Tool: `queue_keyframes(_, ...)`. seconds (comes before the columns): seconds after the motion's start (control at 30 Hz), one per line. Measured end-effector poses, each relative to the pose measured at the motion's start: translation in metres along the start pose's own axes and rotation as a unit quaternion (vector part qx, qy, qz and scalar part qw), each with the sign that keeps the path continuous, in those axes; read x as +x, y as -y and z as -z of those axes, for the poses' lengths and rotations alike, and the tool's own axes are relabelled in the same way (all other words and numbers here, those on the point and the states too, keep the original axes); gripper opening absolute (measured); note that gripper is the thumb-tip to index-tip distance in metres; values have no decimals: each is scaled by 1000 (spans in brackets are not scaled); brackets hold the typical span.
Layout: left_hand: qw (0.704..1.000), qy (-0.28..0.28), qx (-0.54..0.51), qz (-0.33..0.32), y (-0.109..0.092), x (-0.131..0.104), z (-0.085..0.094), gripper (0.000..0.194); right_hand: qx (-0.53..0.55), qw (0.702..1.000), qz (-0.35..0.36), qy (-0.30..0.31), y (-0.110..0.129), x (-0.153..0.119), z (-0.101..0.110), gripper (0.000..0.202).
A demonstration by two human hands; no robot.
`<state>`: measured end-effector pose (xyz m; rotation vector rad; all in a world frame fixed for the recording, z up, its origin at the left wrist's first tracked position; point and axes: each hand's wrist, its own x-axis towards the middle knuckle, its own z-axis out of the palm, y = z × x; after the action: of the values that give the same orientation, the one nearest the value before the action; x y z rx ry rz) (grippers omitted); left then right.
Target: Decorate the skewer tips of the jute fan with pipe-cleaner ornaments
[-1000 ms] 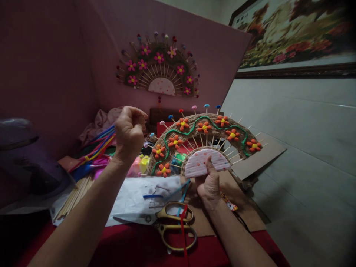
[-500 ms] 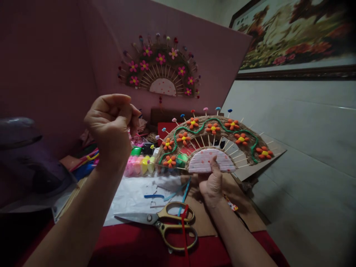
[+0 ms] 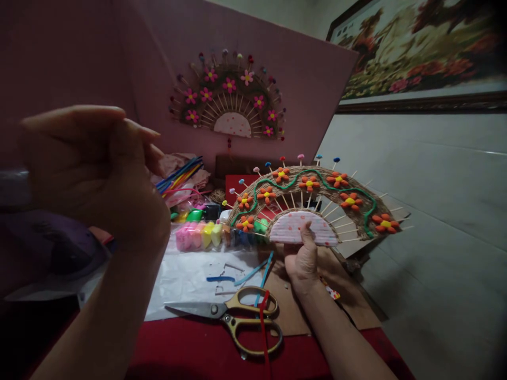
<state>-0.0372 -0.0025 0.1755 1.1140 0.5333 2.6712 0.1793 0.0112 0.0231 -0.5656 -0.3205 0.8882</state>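
Note:
My right hand point(image 3: 301, 264) grips a decorative fan point(image 3: 303, 229) by its pink spotted half-round base, thumb in front and fingers behind. Twine covers the fan's arch, with orange clay flowers and a wavy green line on it. Thin sticks stand out round the rim; several on the left and top carry coloured tips, while those at the right are bare. My left hand point(image 3: 99, 169) is raised at the left, apart from the fan, its fingers curled and pressed together. What lies between those fingertips, if anything, is hidden. Below lie gold-handled scissors point(image 3: 225, 311) with a red ribbon.
A similar fan point(image 3: 232, 100) with pink flowers hangs on the pink board behind. Packs of coloured clay point(image 3: 198, 236), pipe cleaners point(image 3: 184, 174) and blue strips point(image 3: 220, 278) on white plastic occupy the table. Brown cardboard point(image 3: 293, 316) lies under my right hand. A framed picture point(image 3: 428, 53) hangs at right.
My left hand has moved left and closer to the camera, uncovering the pipe cleaners. The fan has shifted slightly right in view, still in my right hand.

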Motion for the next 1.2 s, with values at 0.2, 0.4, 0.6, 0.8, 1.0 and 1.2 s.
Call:
queue_keyframes(0.2,985,68,86,-130,25,-1,0,19,-8,1000,-10,-1,0,-2,-1,31)
queue_keyframes(0.4,967,240,62,-62,25,-11,0,18,-51,998,17,14,-1,-1,1,37)
queue_keyframes(0.6,952,285,111,-14,25,-18,-1,9,-25,999,-14,14,-1,-1,0,32)
queue_keyframes(0.8,942,306,136,14,25,-23,-1,8,-13,999,-38,17,1,-3,-1,31)
queue_keyframes(1.0,937,317,147,31,34,-26,0,12,5,999,-53,14,0,-6,-2,35)
queue_keyframes(1.2,920,332,209,1,31,-25,1,8,11,996,-88,29,-3,-10,-3,33)
